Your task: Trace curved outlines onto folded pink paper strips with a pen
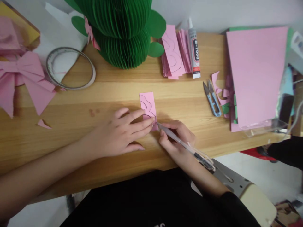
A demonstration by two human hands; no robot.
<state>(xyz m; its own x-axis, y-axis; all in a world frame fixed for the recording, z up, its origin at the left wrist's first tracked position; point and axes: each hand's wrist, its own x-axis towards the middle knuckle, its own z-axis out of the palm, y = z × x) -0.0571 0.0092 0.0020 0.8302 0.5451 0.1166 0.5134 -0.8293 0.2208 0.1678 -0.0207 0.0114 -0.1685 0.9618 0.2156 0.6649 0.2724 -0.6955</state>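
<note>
A small pink paper strip [148, 100] with curved dark outlines lies on the wooden table. Across its lower part rest the spread fingers of my left hand [126, 130], pressing it flat. My right hand [176, 138] grips a clear pen [177, 138], whose tip touches the strip's lower right edge. Part of the outline is hidden under my left fingers. Farther back, a stack of pink strips [172, 53] with similar curves sits beside a glue tube [194, 52].
Blue thread snips [213, 99] lie right of the strip, near pink paper scraps [222, 91]. Large pink sheets [258, 75] are piled at the right. A green honeycomb paper piece [120, 47] stands at the back, with a tape roll [91, 82] and pink paper bow [28, 67] to its left.
</note>
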